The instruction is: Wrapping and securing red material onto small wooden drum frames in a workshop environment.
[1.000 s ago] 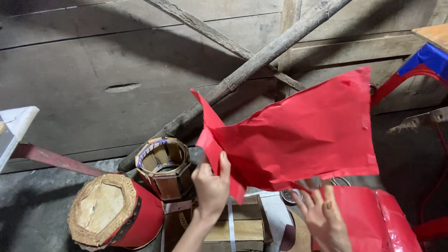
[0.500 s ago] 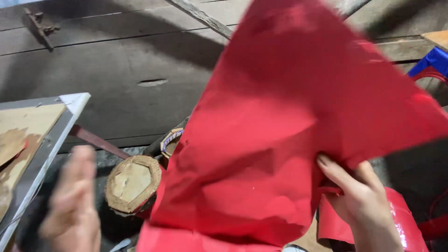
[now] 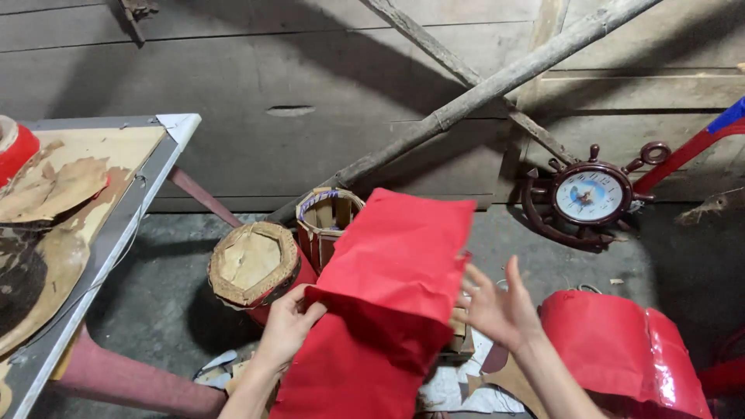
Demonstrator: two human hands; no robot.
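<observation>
A large sheet of red paper hangs folded over in front of me, its upper part doubled back. My left hand pinches its left edge at the fold. My right hand has its fingers spread against the sheet's right edge; whether it grips the paper is unclear. Just left of my left hand stands a red drum-shaped piece with an octagonal cardboard top. Behind the sheet is an open cardboard octagon frame.
A table with torn brown paper and a red object stands at left on dark red legs. A glossy red covered drum lies at right. A ship's-wheel clock, poles and a plank wall are behind. Scraps litter the floor.
The red sheet, raised and filling the view half a second ago, has come down and folded over. My left hand has gone back to its edge; the view shifted left, showing the table.
</observation>
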